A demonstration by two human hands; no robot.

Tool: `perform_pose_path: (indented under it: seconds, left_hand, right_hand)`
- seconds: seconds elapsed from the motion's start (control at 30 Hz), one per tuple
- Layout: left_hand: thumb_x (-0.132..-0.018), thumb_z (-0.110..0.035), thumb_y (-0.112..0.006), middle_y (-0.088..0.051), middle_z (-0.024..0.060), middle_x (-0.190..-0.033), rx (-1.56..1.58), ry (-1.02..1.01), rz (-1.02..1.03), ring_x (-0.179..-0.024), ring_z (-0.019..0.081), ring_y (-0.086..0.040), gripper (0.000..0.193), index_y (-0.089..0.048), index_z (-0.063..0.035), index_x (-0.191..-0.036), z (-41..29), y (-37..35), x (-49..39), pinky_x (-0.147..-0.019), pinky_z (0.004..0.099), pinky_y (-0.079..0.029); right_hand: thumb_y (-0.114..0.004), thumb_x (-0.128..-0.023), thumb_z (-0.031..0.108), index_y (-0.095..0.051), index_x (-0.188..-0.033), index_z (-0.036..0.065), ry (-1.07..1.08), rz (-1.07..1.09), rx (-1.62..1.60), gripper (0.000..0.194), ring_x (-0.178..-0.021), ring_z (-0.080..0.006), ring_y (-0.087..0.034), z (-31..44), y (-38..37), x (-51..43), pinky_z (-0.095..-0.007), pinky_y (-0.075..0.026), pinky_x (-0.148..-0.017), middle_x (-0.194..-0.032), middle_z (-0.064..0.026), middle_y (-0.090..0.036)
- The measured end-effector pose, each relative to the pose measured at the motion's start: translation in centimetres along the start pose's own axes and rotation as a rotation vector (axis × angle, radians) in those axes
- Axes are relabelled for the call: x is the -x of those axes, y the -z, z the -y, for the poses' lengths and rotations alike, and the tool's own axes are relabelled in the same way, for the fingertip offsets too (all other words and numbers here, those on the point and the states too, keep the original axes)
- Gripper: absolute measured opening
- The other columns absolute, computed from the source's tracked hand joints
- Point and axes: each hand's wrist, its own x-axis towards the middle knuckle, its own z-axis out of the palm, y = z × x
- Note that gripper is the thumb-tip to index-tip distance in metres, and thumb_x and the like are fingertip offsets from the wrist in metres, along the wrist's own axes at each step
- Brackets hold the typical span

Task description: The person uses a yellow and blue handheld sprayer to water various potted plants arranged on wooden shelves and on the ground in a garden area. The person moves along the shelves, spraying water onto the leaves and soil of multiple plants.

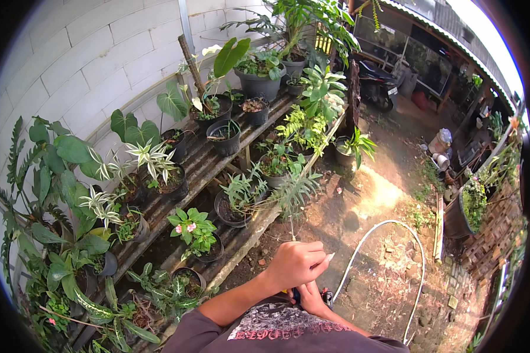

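My left hand is curled into a fist in front of my shirt, its knuckles upward. A small pale tip shows beside its fingers, and a thin pale line rises just beyond the knuckles. Whether the fist grips anything is hidden. Lower and partly behind it, my right hand is closed around a blue, yellow and black hose nozzle, mostly covered by the hands. A pale garden hose arches over the ground from near that hand. Closest beyond my fist is a potted plant with narrow grey-green leaves.
Tiered corrugated shelves carry several potted plants along a white block wall. A pink-flowered plant stands on the lower tier. To the right are bare soil, a large dark pot and stacked wood pieces. A motorcycle stands under a roof.
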Motion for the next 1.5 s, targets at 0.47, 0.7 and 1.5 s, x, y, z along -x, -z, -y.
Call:
perform_pose_path:
  seconds: [0.47,0.7,1.5]
  left_hand:
    - [-0.080,-0.018,-0.068,-0.055,0.0042,-0.071,-0.098,0.153,0.006,-0.058,0.0236,-0.061,0.019,-0.060,-0.0063,-0.066,2.8,-3.6,5.4,-0.053,0.0361,-0.050]
    - [-0.078,-0.014,-0.070,-0.056,0.0052,-0.071,-0.061,0.173,-0.058,-0.058,0.0242,-0.061,0.018,-0.061,-0.0050,-0.065,3.4,-3.4,5.5,-0.054,0.0364,-0.050]
    - [-0.076,-0.013,-0.070,-0.054,0.0051,-0.069,-0.081,0.121,-0.054,-0.060,0.0236,-0.060,0.018,-0.060,-0.0049,-0.063,3.1,-3.1,5.0,-0.055,0.0368,-0.050]
  right_hand:
    - [-0.042,-0.107,0.024,-0.038,-0.122,0.006,0.001,-0.015,-0.037,0.024,-0.060,-0.0121,-0.054,-0.9,0.3,-0.6,-0.0248,-0.043,-0.050,-0.082,-0.0067,-0.054]
    - [-0.043,-0.107,0.026,-0.039,-0.116,0.007,0.033,-0.011,0.024,0.022,-0.055,-0.0109,-0.051,-0.9,0.1,-1.5,-0.0239,-0.041,-0.048,-0.075,-0.0051,-0.053]
    - [-0.038,-0.108,0.030,-0.040,-0.116,0.005,0.057,0.016,0.026,0.027,-0.050,-0.0092,-0.050,-0.7,0.3,-1.8,-0.0242,-0.039,-0.045,-0.072,-0.0036,-0.054]
